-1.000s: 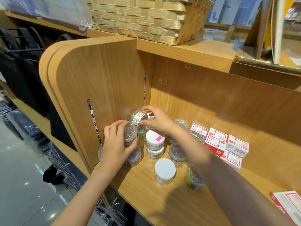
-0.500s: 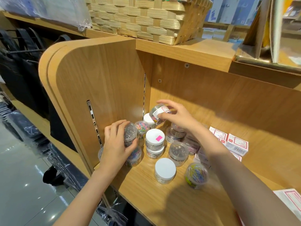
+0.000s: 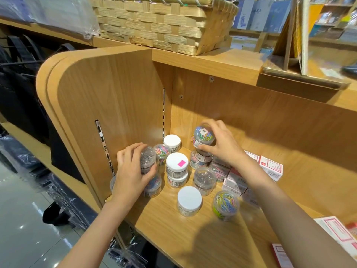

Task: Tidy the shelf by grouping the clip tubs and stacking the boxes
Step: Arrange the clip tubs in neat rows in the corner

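A wooden shelf (image 3: pixel 193 235) in a shop, closed on the left by a rounded side panel (image 3: pixel 108 97), with a woven basket (image 3: pixel 160 24) on the board above. In the back left corner stand small round clip tubs, some clear with coloured or silver clips showing, some with plain white lids. The left hand (image 3: pixel 133 171) curls round a clear tub of silver clips (image 3: pixel 147 159) that sits on top of another clear tub (image 3: pixel 153 185) beside the side panel. The right hand (image 3: pixel 222 146) grips a clear tub of coloured clips (image 3: pixel 202 137), tilted, over a stacked tub (image 3: pixel 199 160) near the back wall. A white-lidded tub with a pink sticker (image 3: pixel 177 164) tops a stack in the middle; another white-lidded tub (image 3: pixel 189 200) and a tub of pastel clips (image 3: pixel 226 205) stand apart at the front. Just right of the tubs lie white boxes with red-framed labels (image 3: pixel 270 169); their print is too small to read, as is the white label on the held tub.
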Demonstrator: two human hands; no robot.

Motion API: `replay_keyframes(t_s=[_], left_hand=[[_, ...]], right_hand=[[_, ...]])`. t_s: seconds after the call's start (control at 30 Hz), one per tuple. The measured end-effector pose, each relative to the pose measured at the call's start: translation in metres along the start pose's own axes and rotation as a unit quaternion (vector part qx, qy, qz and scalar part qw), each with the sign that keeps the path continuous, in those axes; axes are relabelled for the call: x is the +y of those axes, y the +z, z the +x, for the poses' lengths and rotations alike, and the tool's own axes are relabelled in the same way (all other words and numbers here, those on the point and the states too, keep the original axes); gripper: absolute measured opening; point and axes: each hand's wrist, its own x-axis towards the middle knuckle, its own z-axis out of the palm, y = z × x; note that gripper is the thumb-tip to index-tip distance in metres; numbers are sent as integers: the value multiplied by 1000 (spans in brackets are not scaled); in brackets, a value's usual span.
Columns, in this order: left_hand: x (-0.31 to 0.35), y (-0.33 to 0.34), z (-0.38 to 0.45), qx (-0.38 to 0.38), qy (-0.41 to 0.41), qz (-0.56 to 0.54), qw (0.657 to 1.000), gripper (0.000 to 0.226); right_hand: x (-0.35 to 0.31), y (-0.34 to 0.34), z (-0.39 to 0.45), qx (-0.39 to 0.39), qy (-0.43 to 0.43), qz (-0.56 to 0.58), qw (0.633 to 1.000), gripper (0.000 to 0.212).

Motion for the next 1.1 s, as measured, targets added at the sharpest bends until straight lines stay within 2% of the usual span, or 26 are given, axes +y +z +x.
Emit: replay_keyframes(t_s=[0.1, 0.2, 0.27, 0.4, 0.53, 0.63, 0.83, 0.97, 1.1], left_hand=[[-1, 0, 0, 1, 0, 0, 1000, 55], [-1, 0, -1, 1, -1, 0, 1000, 55], [-1, 0, 0, 0, -1, 1, 1000, 55], [-1, 1, 0, 1, 3, 3, 1000, 55], [-1, 1, 0, 5, 7, 0, 1000, 55], [-1, 0, 0, 7, 4, -6, 1000, 54], [-1, 0, -1, 9, 4, 5, 1000, 54], [-1, -1, -1, 7, 7, 7, 1000, 55], [-2, 0, -1, 6, 5, 5, 1000, 55]], right_hand=[[3, 5, -2, -32, 3, -123, 992, 54], [5, 8, -6, 17, -18, -237, 971, 51], [3, 5, -5, 28, -26, -270, 962, 51], [-6, -5, -17, 27, -83, -178, 980, 49], [-10, -4, -39, -74, -132, -124, 981, 29], [-16, 6, -29, -87, -118, -98, 984, 27], [-46, 40, 38, -163, -32, -2, 986, 37], [-61, 73, 75, -282, -10, -47, 958, 55], [-61, 76, 85, -350, 5, -89, 933, 67]])
